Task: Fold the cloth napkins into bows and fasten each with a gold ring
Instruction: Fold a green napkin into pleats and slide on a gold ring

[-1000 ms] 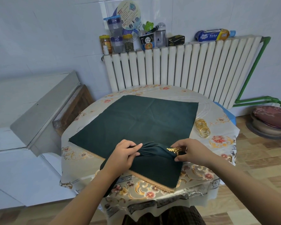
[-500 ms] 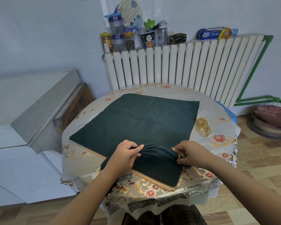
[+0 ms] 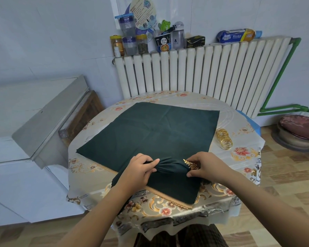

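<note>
Half the gold ring [image 3: 191,165] (hand-hidden)

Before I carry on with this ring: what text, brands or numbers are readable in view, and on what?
"Kitchen": on the blue and yellow packet lying on top of the radiator.
Brand word left of it on the same packet: blurred, unreadable.
Round printed fan: print too small.
Instant noodle cup: characters too blurred.
Jars and black box: labels unreadable.

Left hand [image 3: 138,169] pinches gathered green napkin [image 3: 169,168]; right hand [image 3: 204,166] holds gold leaf ring [image 3: 191,164] on it. Spare rings [image 3: 224,140] lie near.
</note>
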A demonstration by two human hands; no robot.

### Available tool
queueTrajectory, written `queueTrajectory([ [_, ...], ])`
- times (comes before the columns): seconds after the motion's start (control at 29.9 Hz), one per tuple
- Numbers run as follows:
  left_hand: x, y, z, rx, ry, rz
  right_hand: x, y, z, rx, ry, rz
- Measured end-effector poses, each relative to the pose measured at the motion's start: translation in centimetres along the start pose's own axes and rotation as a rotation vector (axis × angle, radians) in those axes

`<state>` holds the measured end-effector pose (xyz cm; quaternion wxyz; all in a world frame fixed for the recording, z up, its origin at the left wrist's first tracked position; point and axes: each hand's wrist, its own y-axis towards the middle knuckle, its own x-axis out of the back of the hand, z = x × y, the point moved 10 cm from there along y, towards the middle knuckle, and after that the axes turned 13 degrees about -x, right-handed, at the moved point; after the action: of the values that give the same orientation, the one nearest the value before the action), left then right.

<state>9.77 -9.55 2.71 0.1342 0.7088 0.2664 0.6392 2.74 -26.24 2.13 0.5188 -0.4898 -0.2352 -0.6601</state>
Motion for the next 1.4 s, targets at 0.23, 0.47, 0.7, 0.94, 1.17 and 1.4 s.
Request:
queueTrajectory([
  [0.23, 0.1, 0.9, -0.7, 0.023, 0.005, 0.022, 0.0, 0.2, 1.9, 0.000, 0.078, -0.059],
  [0.47, 0.3, 1.2, -0.8, 0.101, 0.060, 0.030, 0.9, -0.4, 3.7, 0.042, -0.064, -0.210],
  [0.7, -0.7, 1.3, -1.7, 0.091, 0.087, 0.061, 0.2, -1.8, 5.8, 0.183, -0.319, -0.301],
  [0.94, -1.5, 0.0, -0.2, 0.228, -0.163, -0.013, -1.1, 0.0, 2.9, 0.045, 0.077, -0.112],
  [1.17, -3.9, 1.5, -0.9, 0.386, -0.038, 0.357, -1.9, -0.2, 1.5, -0.008, 0.079, -0.175],
  [1.4, -6.2, 0.6, -2.0, 0.444, -0.087, 0.448, -1.5, -0.9, 0.5, -0.074, 0.132, -0.193],
])
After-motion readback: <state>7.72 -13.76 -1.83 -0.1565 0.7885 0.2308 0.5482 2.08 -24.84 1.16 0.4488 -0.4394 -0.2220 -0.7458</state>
